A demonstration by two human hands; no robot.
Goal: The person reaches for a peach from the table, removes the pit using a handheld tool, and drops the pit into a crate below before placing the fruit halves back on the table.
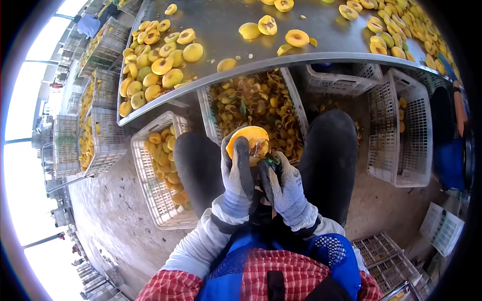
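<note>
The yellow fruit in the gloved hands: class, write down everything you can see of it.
The yellow fruit is round, smooth and yellow-orange, with a brownish patch on its near side where it seems cut or cored. It is held between the person's knees, above a white crate of peelings. The left hand, in a grey glove, grips it from the left with a dark finger across it; the right hand touches its lower right, apparently with a small tool.

Bright left-side daylight glare, fisheye-warped edges
</note>
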